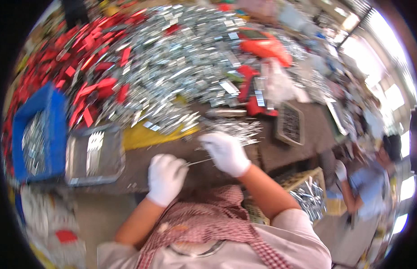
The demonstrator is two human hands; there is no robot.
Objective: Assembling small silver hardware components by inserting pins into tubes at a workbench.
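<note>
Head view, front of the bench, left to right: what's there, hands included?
Blue bin → metal tray → left gloved hand → thin metal piece → right gloved hand → pale-rimmed box.

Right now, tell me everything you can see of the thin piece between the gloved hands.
The thin piece is narrow, pale and looks straight and metallic, though blur hides finer detail. The left hand pinches its left end; it slants slightly upward to the right hand, whose grip on it is unclear. It shows against the dark brown tabletop.
</note>
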